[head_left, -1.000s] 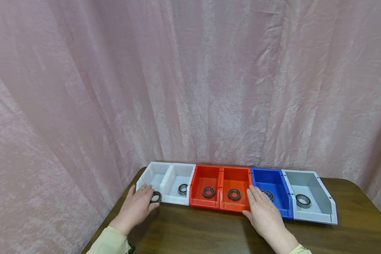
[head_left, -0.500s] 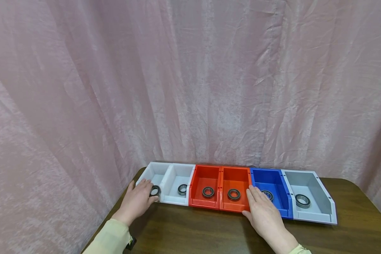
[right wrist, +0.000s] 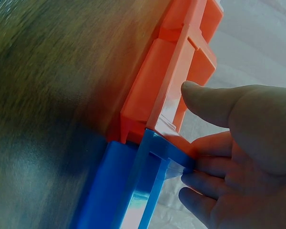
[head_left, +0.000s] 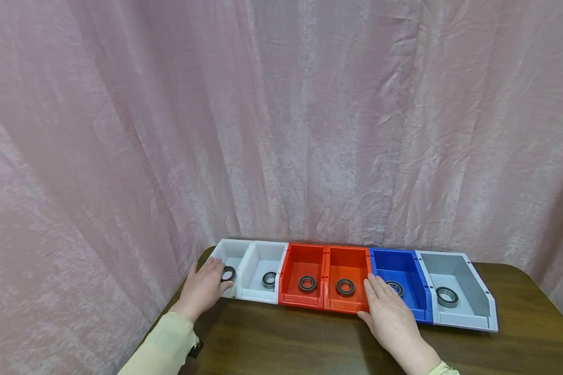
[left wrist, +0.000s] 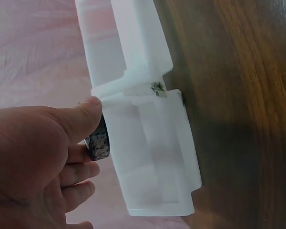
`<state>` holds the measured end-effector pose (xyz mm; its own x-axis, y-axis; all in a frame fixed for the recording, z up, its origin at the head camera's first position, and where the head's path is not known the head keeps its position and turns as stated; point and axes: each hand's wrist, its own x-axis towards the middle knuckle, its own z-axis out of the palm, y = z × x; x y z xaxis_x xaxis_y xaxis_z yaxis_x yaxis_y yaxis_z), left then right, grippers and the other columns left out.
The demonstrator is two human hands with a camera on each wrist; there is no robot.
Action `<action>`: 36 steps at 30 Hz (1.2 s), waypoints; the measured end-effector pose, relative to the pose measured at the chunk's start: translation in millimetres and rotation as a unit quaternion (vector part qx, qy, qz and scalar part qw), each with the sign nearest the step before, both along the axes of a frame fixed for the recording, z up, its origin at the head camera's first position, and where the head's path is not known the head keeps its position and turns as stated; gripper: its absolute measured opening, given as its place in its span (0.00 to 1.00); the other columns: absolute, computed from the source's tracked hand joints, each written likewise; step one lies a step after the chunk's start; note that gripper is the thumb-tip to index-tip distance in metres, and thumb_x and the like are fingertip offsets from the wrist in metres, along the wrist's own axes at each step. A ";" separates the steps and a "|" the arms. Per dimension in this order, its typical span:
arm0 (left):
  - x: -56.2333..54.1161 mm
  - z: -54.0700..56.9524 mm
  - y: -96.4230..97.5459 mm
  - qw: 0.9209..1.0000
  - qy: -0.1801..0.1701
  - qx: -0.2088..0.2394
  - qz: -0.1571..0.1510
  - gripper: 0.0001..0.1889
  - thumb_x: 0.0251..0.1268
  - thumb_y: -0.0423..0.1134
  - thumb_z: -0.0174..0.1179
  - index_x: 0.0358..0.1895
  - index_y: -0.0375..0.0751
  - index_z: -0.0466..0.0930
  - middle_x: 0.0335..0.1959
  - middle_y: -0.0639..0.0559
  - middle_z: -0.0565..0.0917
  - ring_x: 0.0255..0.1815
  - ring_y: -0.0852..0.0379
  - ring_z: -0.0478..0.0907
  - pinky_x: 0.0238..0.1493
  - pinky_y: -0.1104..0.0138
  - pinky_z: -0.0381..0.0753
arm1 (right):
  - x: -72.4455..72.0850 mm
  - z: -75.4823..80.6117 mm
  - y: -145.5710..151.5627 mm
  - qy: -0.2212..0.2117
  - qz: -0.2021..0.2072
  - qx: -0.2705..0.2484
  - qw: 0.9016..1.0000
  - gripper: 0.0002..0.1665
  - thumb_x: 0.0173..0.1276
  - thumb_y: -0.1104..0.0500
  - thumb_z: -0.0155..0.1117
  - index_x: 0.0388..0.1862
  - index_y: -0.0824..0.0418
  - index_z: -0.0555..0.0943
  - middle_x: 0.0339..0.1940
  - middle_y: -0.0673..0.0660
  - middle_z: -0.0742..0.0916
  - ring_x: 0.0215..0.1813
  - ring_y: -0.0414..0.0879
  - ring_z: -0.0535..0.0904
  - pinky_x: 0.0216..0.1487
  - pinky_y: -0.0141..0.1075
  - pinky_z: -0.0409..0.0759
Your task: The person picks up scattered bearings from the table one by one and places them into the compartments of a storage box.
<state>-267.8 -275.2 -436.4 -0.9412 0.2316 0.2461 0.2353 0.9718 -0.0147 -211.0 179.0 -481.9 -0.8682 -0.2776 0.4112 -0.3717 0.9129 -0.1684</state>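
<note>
In the left wrist view my left hand (left wrist: pixel 33 152) pinches a dark-edged ball bearing (left wrist: pixel 99 143) between thumb and forefinger, standing on edge. In the head view this hand is over the leftmost white bin (head_left: pixel 233 246), with the bearing's ring showing beside the fingers. My right hand (head_left: pixel 391 312) rests with straight fingers at the wall between the orange-red bin (head_left: pixel 349 256) and the blue bin (head_left: pixel 394 259), holding nothing. One bearing (head_left: pixel 339 287) lies in the orange-red bin. Another bearing (head_left: pixel 401 289) lies in the blue bin, partly hidden by the right hand.
The bins stand in one row on a brown wooden table (head_left: pixel 281 338). A second white bin (head_left: pixel 269 252), a red bin (head_left: pixel 308 255) and a grey bin (head_left: pixel 450 260) at the right end each hold one bearing. A pink curtain (head_left: pixel 309 130) hangs behind.
My left hand has moved slightly up and away from me, carrying the bearing from the leftmost bin's front edge to farther over that bin. The right hand has stayed in place.
</note>
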 end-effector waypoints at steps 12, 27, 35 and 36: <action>-18.5 -7.0 -8.8 0.999 -0.003 0.026 0.018 0.29 0.77 0.48 0.72 0.68 0.28 0.80 0.74 0.30 0.79 0.80 0.31 0.70 0.77 0.23 0.56 | 1.3 2.5 -0.8 0.001 -0.001 -0.001 1.000 0.43 0.65 0.53 0.86 0.71 0.75 0.80 0.74 0.74 0.81 0.76 0.70 0.77 0.76 0.62 0.75; -38.2 -19.1 -10.4 0.999 -0.026 0.016 0.043 0.32 0.77 0.49 0.71 0.70 0.26 0.79 0.75 0.29 0.78 0.82 0.30 0.68 0.78 0.23 0.55 | 0.7 -0.1 0.1 0.004 0.000 -0.003 1.000 0.43 0.65 0.53 0.86 0.71 0.76 0.80 0.74 0.74 0.81 0.76 0.70 0.77 0.76 0.62 0.75; -49.2 -26.7 -10.0 0.998 -0.038 0.016 0.048 0.32 0.77 0.50 0.71 0.70 0.26 0.79 0.74 0.30 0.79 0.82 0.31 0.67 0.79 0.24 0.53 | 2.5 1.4 -0.8 0.003 0.001 -0.005 1.000 0.43 0.65 0.54 0.86 0.71 0.76 0.80 0.74 0.74 0.81 0.76 0.70 0.77 0.76 0.62 0.75; -50.3 -27.4 -9.9 0.998 -0.038 0.017 0.049 0.32 0.77 0.49 0.71 0.70 0.26 0.79 0.74 0.31 0.79 0.82 0.32 0.67 0.79 0.24 0.54 | 2.5 1.5 -0.8 0.003 0.000 -0.005 1.000 0.43 0.65 0.54 0.86 0.71 0.76 0.80 0.74 0.74 0.81 0.76 0.70 0.77 0.76 0.62 0.75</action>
